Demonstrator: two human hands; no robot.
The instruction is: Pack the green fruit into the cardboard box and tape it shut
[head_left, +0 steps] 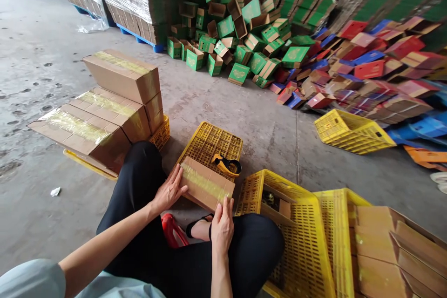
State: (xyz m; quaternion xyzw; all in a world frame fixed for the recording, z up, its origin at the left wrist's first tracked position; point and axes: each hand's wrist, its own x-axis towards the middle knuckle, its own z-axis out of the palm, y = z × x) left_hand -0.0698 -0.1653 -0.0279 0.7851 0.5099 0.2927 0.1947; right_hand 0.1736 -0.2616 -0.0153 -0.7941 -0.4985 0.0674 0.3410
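A closed cardboard box [206, 181] with yellowish tape along its top lies in front of me, at the near edge of an upturned yellow plastic crate [209, 137]. My left hand [170, 192] grips the box's left end, fingers along the top edge. At the right end, my right hand [222, 224] holds the near corner with its fingers together. Just beyond the box, an orange and black tape dispenser [226, 165] rests on the crate.
Taped boxes [115, 107] are stacked at my left. Two yellow crates [300, 242] stand at my right, beside flattened cartons [384, 247]. Farther back lie heaps of green boxes [240, 42] and red boxes [370, 70]. Another yellow crate [352, 132] is on the floor.
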